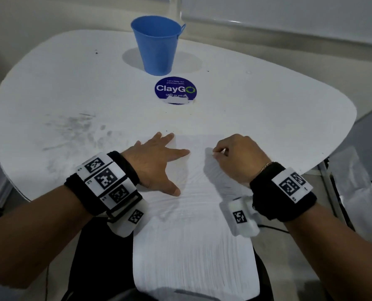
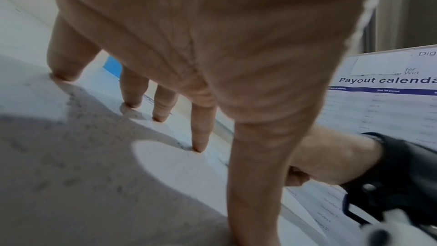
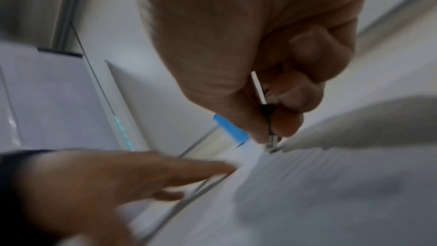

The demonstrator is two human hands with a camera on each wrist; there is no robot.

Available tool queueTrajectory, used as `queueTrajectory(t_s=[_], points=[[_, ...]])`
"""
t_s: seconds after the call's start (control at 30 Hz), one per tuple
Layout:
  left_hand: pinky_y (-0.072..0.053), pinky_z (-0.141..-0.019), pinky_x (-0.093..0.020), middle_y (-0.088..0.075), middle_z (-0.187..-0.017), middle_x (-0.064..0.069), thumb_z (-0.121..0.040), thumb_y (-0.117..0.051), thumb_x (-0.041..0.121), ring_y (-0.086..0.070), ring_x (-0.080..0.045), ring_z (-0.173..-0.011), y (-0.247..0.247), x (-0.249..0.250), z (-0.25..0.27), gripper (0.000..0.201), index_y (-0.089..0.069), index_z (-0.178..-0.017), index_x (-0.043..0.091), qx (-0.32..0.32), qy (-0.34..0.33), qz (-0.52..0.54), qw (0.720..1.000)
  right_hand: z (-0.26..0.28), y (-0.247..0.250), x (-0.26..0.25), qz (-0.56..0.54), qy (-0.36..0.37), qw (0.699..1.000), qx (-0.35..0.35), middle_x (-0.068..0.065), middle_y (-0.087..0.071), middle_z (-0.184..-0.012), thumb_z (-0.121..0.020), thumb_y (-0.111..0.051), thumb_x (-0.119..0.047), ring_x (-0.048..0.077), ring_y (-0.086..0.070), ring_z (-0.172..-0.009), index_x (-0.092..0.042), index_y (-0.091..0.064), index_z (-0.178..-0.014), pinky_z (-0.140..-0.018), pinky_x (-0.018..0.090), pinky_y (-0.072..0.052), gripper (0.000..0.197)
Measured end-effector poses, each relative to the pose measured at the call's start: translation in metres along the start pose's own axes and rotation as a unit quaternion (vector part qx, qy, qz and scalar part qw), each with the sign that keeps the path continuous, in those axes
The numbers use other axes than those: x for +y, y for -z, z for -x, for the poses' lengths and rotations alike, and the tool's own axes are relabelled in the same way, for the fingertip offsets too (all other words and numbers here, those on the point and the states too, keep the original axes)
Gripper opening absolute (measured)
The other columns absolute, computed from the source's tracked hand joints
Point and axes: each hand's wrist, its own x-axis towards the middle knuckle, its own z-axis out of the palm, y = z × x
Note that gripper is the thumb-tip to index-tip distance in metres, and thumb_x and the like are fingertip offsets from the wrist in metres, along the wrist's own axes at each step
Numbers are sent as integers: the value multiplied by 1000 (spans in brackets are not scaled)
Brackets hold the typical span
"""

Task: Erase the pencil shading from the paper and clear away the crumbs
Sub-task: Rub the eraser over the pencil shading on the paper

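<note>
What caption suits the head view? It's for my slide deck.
Left hand presses the paper flat while right hand pinches a thin tool, blue bucket behind.

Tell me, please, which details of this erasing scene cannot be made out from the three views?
- Eraser: the right hand covers nearly all of it; the right wrist view shows only a thin white edge in the grip.
- Pencil shading: the paper is washed out in the head view, and blurred in the right wrist view.
- Crumbs: too small to tell.
- Blue bucket: its inside is hidden by its own wall.
</note>
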Motion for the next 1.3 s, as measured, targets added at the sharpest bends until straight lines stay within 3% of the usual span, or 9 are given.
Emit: queueTrajectory(t_s=[0.1, 0.27, 0.4, 0.57, 0.73, 0.87, 1.0, 1.17, 1.3], points=[[2, -123, -53, 22, -166, 9, -73, -73, 72, 23, -16, -152, 1, 0, 0, 109, -2, -154, 56, 2, -3, -5, 1000, 11, -10, -14, -14, 51, 997, -49, -9, -67, -77, -92, -58, -22, 16, -63, -79, -23, -76, -91, -74, 28, -50, 17], [3, -124, -53, 23, -166, 10, -73, -72, 73, 24, -16, -152, -2, -3, 0, 108, -2, -154, 57, 4, -5, -5, 1000, -4, 2, 1, -16, -9, 999, 44, -4, -70, -83, -93, -60, -20, 17, -63, -81, -17, -77, -94, -71, 22, -42, 17], [4, -124, -53, 23, -166, 10, -73, -73, 72, 25, -16, -152, -1, -2, 0, 108, -2, -154, 57, 1, -7, 3, 1000, 10, -14, -12, -26, 39, 999, -11, -15, -62, -69, -93, -60, -21, 10, -59, -70, -17, -76, -90, -68, 23, -42, 17], [2, -124, -53, 23, -166, 10, -74, -72, 73, 24, -15, -152, -2, -2, 1, 107, -2, -154, 57, 9, -6, -1, 1000, -3, 2, 4, -29, -25, 997, 61, -5, -73, -88, -94, -61, -23, 19, -66, -86, -19, -77, -93, -76, 26, -48, 17], [2, -124, -54, 22, -166, 10, -74, -71, 73, 24, -16, -152, 0, 0, 2, 107, -2, -154, 57, 7, -6, -7, 1000, 6, -5, -7, -14, 23, 1000, -15, -12, -65, -73, -92, -60, -22, 15, -62, -76, -20, -77, -90, -72, 26, -46, 17], [3, -124, -54, 22, -166, 9, -75, -71, 72, 24, -15, -152, 0, 1, 3, 106, -3, -154, 57, 6, -10, 0, 1000, -5, 11, 7, -10, -26, 999, 42, -8, -65, -80, -92, -62, -21, 19, -64, -87, -20, -78, -93, -76, 26, -46, 16], [3, -124, -54, 22, -167, 8, -74, -73, 71, 24, -16, -152, 1, 0, 4, 107, -4, -155, 56, 4, -11, 3, 1000, 4, -2, -5, 6, 31, 999, -20, -9, -65, -76, -92, -59, -21, 15, -62, -79, -20, -77, -92, -70, 24, -43, 18], [4, -123, -53, 21, -167, 9, -74, -73, 71, 24, -16, -152, 0, -2, 4, 106, -5, -154, 56, 8, -13, 8, 1000, -7, 9, 9, 15, -15, 999, 39, -12, -59, -75, -91, -60, -20, 20, -62, -85, -20, -78, -92, -74, 25, -41, 18], [4, -123, -54, 22, -166, 9, -74, -73, 70, 24, -16, -152, 0, -1, 3, 107, -4, -155, 56, 7, -11, 6, 1000, 1, -1, -1, 18, 27, 999, -16, -14, -60, -71, -91, -59, -20, 18, -61, -80, -21, -77, -89, -71, 25, -43, 18]])
